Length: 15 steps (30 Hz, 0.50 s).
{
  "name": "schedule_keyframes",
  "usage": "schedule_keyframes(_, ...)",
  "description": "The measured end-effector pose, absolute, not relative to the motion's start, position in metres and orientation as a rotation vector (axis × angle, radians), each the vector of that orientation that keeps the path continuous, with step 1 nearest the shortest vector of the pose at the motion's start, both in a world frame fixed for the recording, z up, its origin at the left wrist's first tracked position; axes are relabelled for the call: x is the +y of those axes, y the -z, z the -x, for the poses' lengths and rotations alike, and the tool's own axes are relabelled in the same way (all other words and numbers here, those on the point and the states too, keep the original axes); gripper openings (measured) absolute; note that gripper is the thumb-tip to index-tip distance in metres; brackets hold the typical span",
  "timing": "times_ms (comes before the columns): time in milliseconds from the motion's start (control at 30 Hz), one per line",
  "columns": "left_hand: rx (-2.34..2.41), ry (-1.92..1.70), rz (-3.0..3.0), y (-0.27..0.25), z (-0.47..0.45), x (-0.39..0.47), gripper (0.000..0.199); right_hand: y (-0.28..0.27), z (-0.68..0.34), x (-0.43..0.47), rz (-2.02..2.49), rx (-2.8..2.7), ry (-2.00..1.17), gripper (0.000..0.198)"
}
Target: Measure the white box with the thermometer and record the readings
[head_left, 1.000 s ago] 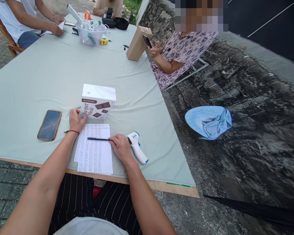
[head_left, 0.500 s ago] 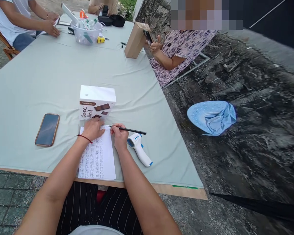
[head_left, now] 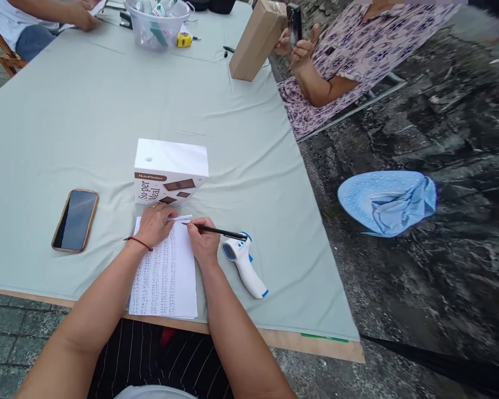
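Observation:
My right hand [head_left: 203, 239] is closed round a black pen [head_left: 222, 230], its tip at the upper right of a stack of white paper [head_left: 185, 277]. Columns of small handwriting cover much of the top sheet. My left hand [head_left: 154, 224], with a red cord at the wrist, rests over the sheet's top edge, thumb and fingers pinched at a curled white strip of paper [head_left: 181, 219]. Just beyond it stands a white box [head_left: 172, 155] printed "Super Meal". A white and blue infrared thermometer [head_left: 247, 269] lies right of my right hand, under the pen's rear end.
A phone [head_left: 75, 220] lies on the cloth-covered table [head_left: 87, 122] at left. Farther back are a clear basket [head_left: 156, 30] of bottles, a yellow tape measure [head_left: 183, 40] and a cardboard box [head_left: 258, 41]. A person at right holds a phone. A blue hat [head_left: 388, 202] lies beyond the table edge.
The view has tipped downward, so the far table items sit higher in the picture. My right hand and the pen are slightly lower on the sheet; my left hand stays at its top edge.

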<state>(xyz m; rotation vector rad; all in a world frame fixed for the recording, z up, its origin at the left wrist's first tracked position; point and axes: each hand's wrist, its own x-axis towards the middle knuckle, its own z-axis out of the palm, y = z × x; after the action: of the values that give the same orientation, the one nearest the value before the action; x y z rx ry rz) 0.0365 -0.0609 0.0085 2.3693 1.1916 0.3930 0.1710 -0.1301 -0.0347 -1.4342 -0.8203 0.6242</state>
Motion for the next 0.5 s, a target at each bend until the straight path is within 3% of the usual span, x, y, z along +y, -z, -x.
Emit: schedule_keyframes(500,1.246,-0.365,-2.285,-0.013,-0.042,-0.063,0.017,0.029,-0.181,-0.134,1.486,-0.754,-0.627,0.012)
